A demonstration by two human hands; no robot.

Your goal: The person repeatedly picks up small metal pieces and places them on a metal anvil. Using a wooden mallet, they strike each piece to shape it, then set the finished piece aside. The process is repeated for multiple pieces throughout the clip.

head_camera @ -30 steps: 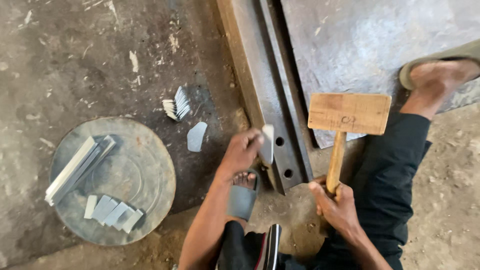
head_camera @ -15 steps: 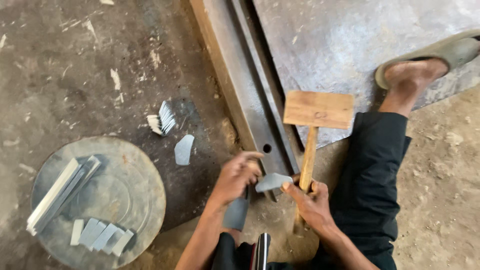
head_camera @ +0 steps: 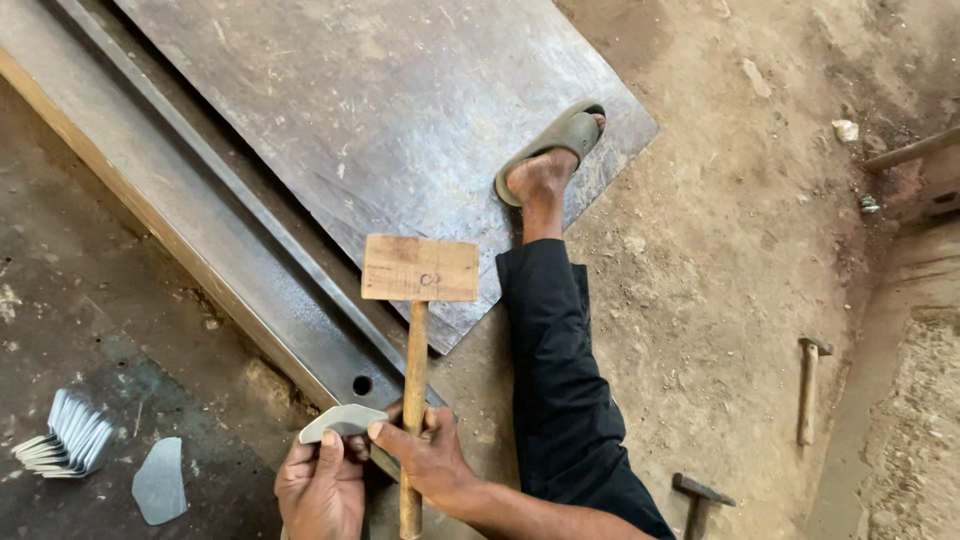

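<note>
Both hands meet low in the view. Left hand (head_camera: 322, 490) pinches a small curved metal piece (head_camera: 343, 421), its long axis running left to right, just above the knuckles. Right hand (head_camera: 430, 460) grips the wooden mallet (head_camera: 419, 268) by its upright handle while its thumb touches the piece's right end. Steel channel (head_camera: 250, 290) lies just beyond the hands.

small curved grey metal piece (head_camera: 343, 421), pinched flat at the bottom edge. wooden mallet (head_camera: 416, 330) stands upright, blocky head up over the steel rail.
</note>
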